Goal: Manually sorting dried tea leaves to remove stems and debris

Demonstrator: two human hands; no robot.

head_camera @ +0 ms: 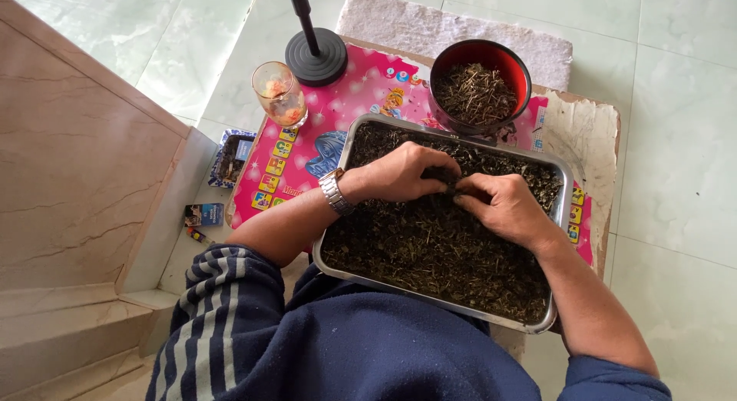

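Navy sweatshirt [345, 355] (white-striped sleeve), silver wristwatch [335, 191] on left wrist.

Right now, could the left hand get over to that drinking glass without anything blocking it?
Probably yes. The left hand rests on the dried leaves in the metal tray, and the glass stands just beyond the tray's left corner on the pink mat, with nothing between them.

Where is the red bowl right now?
The red bowl sits at the top of the head view, just beyond the metal tray's far edge, right of the drinking glass.
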